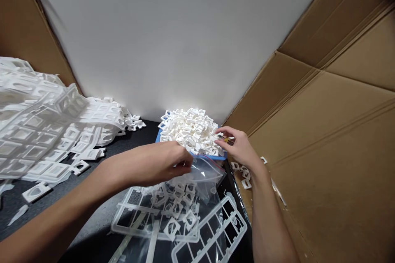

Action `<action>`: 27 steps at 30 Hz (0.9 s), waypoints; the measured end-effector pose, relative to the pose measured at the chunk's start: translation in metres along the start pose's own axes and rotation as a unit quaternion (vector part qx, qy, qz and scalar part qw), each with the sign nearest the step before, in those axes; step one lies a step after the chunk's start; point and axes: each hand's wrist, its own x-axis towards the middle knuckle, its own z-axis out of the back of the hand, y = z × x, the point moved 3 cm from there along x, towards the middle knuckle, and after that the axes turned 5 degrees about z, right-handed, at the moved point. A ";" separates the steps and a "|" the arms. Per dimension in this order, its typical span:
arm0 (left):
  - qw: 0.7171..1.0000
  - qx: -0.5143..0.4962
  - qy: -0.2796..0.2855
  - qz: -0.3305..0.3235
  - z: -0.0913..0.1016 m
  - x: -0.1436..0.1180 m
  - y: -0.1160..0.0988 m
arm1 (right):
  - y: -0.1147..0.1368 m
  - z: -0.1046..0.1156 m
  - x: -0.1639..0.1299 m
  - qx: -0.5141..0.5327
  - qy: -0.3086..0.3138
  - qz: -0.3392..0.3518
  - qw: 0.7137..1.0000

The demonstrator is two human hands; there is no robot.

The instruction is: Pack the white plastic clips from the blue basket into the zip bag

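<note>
Pinching the mouth of a clear zip bag (206, 172), the left hand (160, 164) hides its own fingertips and the bag's near rim. Just right, the right hand (239, 146) closes on something small, too blurred to name, at the blue tray (222, 157) heaped with white plastic clips (189, 129).

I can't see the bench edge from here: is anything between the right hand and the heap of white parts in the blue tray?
Nothing visible. The right hand already has its fingertips on the near right side of the heap of white parts in the blue tray. The left hand grips the clear zip bag just in front.
</note>
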 end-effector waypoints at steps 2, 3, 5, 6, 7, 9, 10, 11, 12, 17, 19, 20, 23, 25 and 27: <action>1.000 -0.006 0.009 0.025 0.000 0.003 0.006 | 0.004 -0.008 0.003 -0.052 -0.005 -0.001 0.999; 0.999 -0.016 0.019 0.031 0.000 0.004 0.007 | 0.004 -0.010 0.003 -0.077 0.000 -0.006 0.997; 0.997 -0.046 0.049 0.027 0.000 0.005 0.008 | 0.003 -0.011 0.003 -0.109 0.003 -0.012 0.994; 0.996 -0.060 0.064 0.018 -0.001 0.005 0.007 | 0.002 -0.010 0.003 -0.113 -0.004 -0.012 0.994; 0.995 -0.071 0.076 0.010 -0.002 0.005 0.006 | 0.001 -0.008 0.003 -0.111 -0.014 -0.010 0.994; 0.993 -0.074 0.087 -0.004 -0.003 0.005 0.003 | 0.001 -0.003 0.002 -0.092 -0.037 -0.008 0.995; 0.994 -0.072 0.087 -0.011 -0.003 0.006 0.003 | 0.004 -0.001 0.002 -0.073 -0.044 -0.007 0.996; 0.994 -0.072 0.086 -0.017 -0.004 0.006 0.002 | 0.007 0.001 0.002 -0.050 -0.047 -0.005 0.998; 0.994 -0.074 0.083 -0.021 -0.003 0.006 0.001 | 0.013 0.002 0.001 -0.025 -0.044 -0.002 0.999; 0.993 -0.083 0.080 -0.011 0.001 0.004 0.002 | 0.056 0.005 -0.006 0.080 0.045 0.016 0.996; 0.994 -0.075 0.078 -0.011 0.003 0.002 0.001 | 0.072 0.002 -0.010 0.134 0.150 0.013 0.980; 0.995 -0.070 0.074 -0.014 0.003 0.001 0.001 | 0.077 0.000 -0.012 0.162 0.197 0.004 0.967; 0.996 -0.059 0.069 -0.020 0.003 -0.001 -0.002 | 0.074 0.000 -0.010 0.190 0.184 -0.022 0.964; 0.995 -0.060 0.076 -0.024 0.002 -0.002 -0.006 | 0.060 0.007 -0.002 0.146 0.052 -0.014 0.988; 0.994 -0.065 0.079 -0.032 0.002 -0.004 -0.011 | 0.040 0.012 0.004 0.078 -0.076 -0.011 0.994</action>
